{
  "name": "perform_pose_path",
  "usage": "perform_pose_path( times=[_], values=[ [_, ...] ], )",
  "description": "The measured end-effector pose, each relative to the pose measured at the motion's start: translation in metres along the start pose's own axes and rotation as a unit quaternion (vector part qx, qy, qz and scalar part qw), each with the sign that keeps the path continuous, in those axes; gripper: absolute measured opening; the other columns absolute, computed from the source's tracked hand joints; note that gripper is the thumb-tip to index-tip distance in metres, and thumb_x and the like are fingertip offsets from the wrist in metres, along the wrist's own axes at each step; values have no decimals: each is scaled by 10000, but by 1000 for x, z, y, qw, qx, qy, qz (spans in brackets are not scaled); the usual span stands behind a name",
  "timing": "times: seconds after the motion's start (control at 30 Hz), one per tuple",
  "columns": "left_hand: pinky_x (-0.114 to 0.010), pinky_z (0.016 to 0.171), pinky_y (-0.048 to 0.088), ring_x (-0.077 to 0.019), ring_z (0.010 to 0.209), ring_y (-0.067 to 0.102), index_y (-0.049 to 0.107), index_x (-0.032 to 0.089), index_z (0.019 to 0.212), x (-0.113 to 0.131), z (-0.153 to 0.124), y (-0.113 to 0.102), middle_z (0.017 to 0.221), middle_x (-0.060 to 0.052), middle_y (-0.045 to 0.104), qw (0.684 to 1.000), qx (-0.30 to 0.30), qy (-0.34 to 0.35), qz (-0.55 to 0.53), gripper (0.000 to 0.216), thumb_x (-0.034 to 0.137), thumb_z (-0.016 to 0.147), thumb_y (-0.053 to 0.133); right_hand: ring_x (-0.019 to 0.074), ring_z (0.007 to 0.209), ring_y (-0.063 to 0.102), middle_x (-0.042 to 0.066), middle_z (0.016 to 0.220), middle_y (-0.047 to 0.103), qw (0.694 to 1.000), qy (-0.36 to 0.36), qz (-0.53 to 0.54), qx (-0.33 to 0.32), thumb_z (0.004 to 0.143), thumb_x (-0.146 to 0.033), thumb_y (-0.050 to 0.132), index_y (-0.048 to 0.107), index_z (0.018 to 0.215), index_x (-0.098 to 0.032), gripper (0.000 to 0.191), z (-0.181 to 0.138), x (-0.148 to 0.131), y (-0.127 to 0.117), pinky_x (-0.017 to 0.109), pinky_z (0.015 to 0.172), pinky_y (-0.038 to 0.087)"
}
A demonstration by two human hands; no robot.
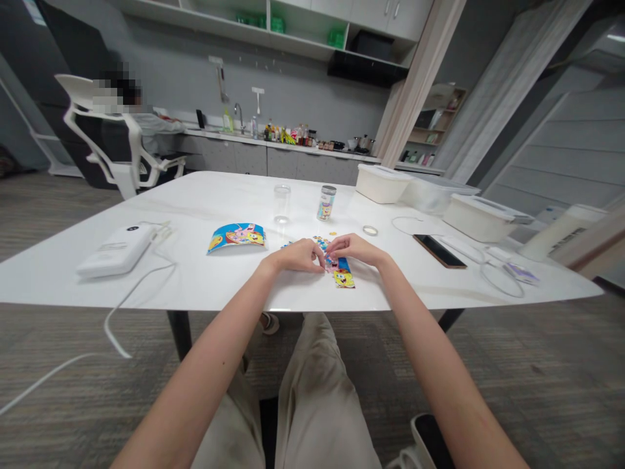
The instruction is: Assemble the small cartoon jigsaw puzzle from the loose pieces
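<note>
A partly assembled jigsaw puzzle [344, 279] with yellow, blue and pink cartoon figures lies near the table's front edge. At its left side is my left hand [301, 255], fingers curled and thumb tip close to the index; anything between them is hidden. My right hand [356, 249] reaches over the puzzle's upper part with fingertips pinched together, and what they hold is too small to make out. Loose puzzle pieces [320, 241] lie just beyond both hands, partly covered by them. Left of them, a curved cartoon picture sheet [237, 236] rests on the table.
Behind the pieces stand a clear jar [282, 203] and a printed canister [326, 203] with a silver lid. A small ring [370, 230], a phone [439, 251] and white bins [381, 184] are at right. A white power bank [117, 250] with cables lies left. A person sits beyond.
</note>
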State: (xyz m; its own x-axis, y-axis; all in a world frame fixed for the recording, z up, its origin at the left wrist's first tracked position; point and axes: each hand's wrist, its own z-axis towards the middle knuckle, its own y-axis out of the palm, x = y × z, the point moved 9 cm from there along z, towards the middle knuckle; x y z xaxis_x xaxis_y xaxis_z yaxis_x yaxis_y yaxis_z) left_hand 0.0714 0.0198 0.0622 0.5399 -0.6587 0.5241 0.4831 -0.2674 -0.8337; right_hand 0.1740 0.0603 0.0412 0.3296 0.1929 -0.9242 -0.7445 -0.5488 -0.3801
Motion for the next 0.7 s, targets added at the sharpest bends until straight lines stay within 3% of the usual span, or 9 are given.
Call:
perform_pose_path(
  times=[0.27, 0.47, 0.7],
  values=[
    [-224, 547, 291, -81, 534, 371, 793, 186, 950, 2, 1, 7, 532, 39, 568, 999, -38, 7, -31, 286, 326, 727, 682, 134, 732, 669, 30, 809, 750, 1000, 5, 3, -14, 632, -279, 807, 740, 867, -150, 277, 3, 7, 1, 268, 765, 527],
    [-221, 550, 311, -94, 562, 456, 796, 160, 922, -3, 2, 13, 668, -21, 718, 997, -58, 5, -40, 275, 340, 751, 677, 141, 740, 669, 36, 821, 750, 999, 1, 3, -36, 620, -286, 823, 734, 909, -146, 333, 5, 7, 5, 288, 780, 528],
    [-215, 553, 316, -92, 560, 492, 789, 173, 949, -4, 5, 16, 731, -24, 753, 997, -57, 27, -34, 270, 338, 770, 670, 139, 733, 666, 38, 829, 747, 998, -3, 2, -57, 632, -274, 814, 725, 935, -142, 343, 5, 7, 9, 287, 767, 526]
  ],
)
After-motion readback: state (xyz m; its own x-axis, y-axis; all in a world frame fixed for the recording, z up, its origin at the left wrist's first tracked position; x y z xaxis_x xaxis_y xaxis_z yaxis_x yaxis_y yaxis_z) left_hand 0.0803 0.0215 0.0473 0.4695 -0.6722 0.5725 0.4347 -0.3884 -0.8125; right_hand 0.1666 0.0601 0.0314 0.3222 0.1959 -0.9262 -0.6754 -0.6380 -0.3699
